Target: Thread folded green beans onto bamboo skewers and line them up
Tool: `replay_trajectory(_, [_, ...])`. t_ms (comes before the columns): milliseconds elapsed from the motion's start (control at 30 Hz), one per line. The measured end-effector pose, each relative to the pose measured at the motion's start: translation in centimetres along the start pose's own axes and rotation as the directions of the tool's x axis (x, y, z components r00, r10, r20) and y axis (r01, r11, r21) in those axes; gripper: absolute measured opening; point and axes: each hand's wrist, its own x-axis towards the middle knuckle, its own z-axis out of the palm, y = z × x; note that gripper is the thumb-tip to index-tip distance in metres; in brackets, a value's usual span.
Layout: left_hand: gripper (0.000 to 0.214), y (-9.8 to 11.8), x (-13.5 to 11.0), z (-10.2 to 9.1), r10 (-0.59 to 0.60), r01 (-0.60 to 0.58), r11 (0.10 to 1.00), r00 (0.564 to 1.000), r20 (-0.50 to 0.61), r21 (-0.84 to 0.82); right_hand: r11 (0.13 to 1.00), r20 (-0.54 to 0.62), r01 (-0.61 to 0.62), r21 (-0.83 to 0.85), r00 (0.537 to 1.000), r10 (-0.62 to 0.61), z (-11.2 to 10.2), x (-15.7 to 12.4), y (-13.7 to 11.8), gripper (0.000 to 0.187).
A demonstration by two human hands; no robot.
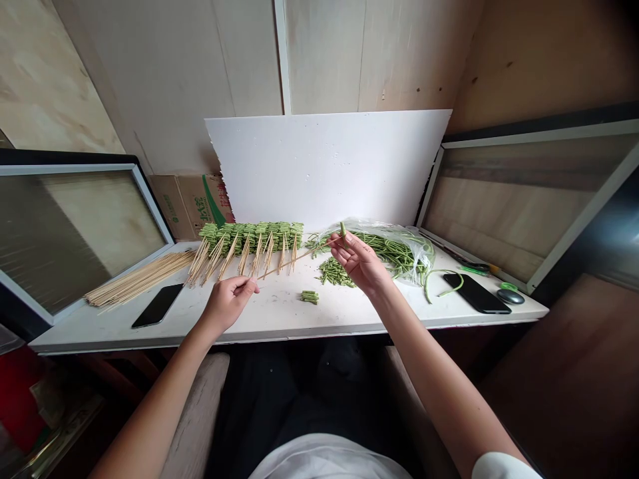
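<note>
My left hand (231, 301) is closed on the lower end of a thin wooden skewer (294, 259), which slants up to the right. At its other end, my right hand (358, 258) pinches a short piece of green bean (343, 229) that stands near the skewer's tip; whether it is pierced, I cannot tell. Below, a small bundle of cut bean pieces (309, 297) lies on the white table. A heap of cut pieces (335, 273) sits just left of my right wrist. Behind my left hand are stacked rows of skewered beans (252, 238), their sticks pointing toward me.
Bare skewers (137, 279) lie at the left beside a black phone (157, 306). Long beans (387, 247) spill from a clear plastic bag (422, 247). Another phone (476, 293) and a dark oval object (510, 297) are at the right. A white board (329, 169) stands behind.
</note>
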Motion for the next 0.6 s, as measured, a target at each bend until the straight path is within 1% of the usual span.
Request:
replay_trajectory(200, [0.048, 0.03, -0.17, 0.14, -0.003, 0.002, 1.000, 1.000, 0.026, 0.008, 1.000, -0.027, -0.001, 0.014, 1.000, 0.001, -0.12, 0.24, 0.32, 0.031])
replay_trajectory(467, [0.042, -0.01, -0.20, 0.35, 0.046, -0.046, 0.999, 0.999, -0.001, 0.002, 0.999, -0.063, 0.018, 0.032, 0.998, -0.016, 0.09, 0.15, 0.44, 0.030])
replay_trajectory(600, [0.041, 0.37, -0.19, 0.14, 0.054, -0.054, 0.999, 0.999, -0.004, 0.005, 0.997, -0.107, 0.071, 0.014, 0.992, -0.069, 0.41, -0.06, 0.42, 0.034])
